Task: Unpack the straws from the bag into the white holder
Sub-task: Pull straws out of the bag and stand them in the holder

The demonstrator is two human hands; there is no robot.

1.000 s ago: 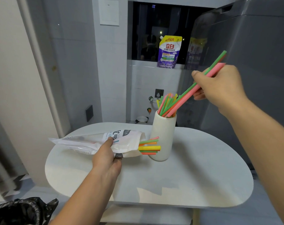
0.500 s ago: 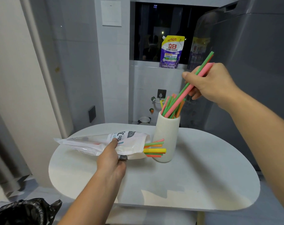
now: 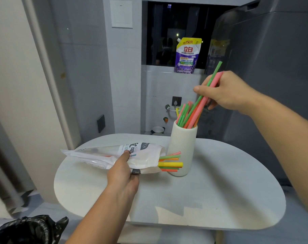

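A: Right hand pinching a pink straw and a green straw, both slanted, lower ends down inside the ribbed white holder among other smooth tubes!

B: And the left hand?

A: Thumb on top, fingers curled under the glossy plastic bag, left of the holder over the rounded white table. Bright straw ends poke from its mouth.

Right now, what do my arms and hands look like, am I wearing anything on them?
Both are bare. The left hand and right hand wear no gloves, and no ring, watch or bracelet shows. No sleeve shows on either arm within the frame.
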